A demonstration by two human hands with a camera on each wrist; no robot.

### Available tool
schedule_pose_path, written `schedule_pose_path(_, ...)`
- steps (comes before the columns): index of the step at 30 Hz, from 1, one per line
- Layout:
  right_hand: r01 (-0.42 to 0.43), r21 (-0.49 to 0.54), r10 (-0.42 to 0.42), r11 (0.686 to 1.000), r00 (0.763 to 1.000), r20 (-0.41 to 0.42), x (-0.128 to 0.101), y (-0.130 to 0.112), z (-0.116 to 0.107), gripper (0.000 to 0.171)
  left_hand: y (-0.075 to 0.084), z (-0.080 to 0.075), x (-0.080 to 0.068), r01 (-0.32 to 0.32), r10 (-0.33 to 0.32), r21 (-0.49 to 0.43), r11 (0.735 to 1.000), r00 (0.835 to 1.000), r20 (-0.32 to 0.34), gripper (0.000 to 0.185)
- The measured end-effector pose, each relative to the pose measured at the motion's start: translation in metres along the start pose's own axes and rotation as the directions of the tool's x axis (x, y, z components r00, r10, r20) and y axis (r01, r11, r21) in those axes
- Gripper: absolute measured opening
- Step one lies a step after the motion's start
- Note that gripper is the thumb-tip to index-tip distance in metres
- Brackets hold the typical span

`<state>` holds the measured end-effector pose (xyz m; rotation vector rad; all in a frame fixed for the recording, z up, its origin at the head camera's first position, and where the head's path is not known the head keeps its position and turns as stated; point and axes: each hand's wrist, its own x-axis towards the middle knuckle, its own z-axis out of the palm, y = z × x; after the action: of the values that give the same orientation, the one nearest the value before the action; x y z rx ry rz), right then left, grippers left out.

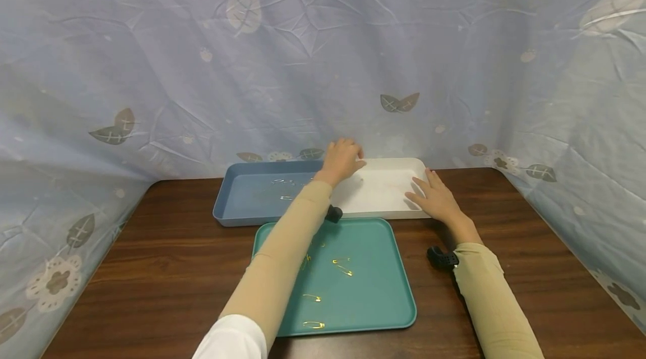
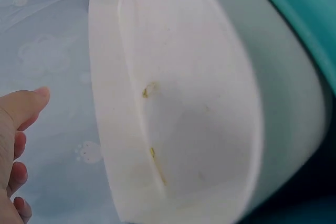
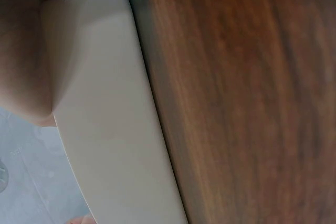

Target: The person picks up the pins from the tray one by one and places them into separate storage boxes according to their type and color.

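Observation:
My left hand [image 1: 340, 161] hovers over the left end of the white tray [image 1: 388, 185], beside the blue tray [image 1: 247, 196]. In the left wrist view its thumb stands apart from loosely bent fingers, with nothing between them. Inside the white tray a gold safety pin [image 2: 158, 166] lies along the wall, and a second small gold piece [image 2: 146, 92] lies nearby. My right hand [image 1: 435, 196] rests at the right rim of the white tray, fingers spread and holding nothing. Several silver safety pins [image 1: 286, 198] lie in the blue tray.
A teal tray [image 1: 373, 291] with several gold safety pins [image 1: 345, 271] stands in front, partly hidden by my left forearm. Everything sits on a dark wooden table [image 1: 166, 269]. A patterned cloth [image 1: 282, 67] hangs close behind the trays and along the sides.

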<state>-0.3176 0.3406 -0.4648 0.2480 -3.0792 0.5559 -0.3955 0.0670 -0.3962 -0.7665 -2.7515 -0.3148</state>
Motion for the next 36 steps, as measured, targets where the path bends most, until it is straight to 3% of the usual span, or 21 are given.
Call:
schedule_pose_path(6,-0.002,-0.007,0.002,1.000,1.000,0.000,0.000,0.001,0.000,0.074,-0.003,-0.009,-0.006,-0.069,0.070,0.013,0.998,0.997,-0.043,0.022)
schedule_pose_path(15,0.006,0.003,-0.006,1.000,1.000,-0.004,0.001,0.002,0.003,0.074,-0.013,-0.024,-0.026,-0.183,0.188,0.062,0.981,0.978,-0.092,0.023)
schedule_pose_path(24,0.005,-0.017,-0.005,1.000,1.000,-0.010,0.000,0.001,0.002,0.073,-0.026,-0.034,-0.058,-0.257,0.267,0.125,0.958,0.961,-0.072,0.026)
schedule_pose_path(36,-0.008,-0.012,0.008,1.000,1.000,-0.005,-0.001,0.000,0.001,0.075,-0.039,-0.053,-0.107,-0.329,0.338,0.113,0.937,0.939,-0.069,0.024)
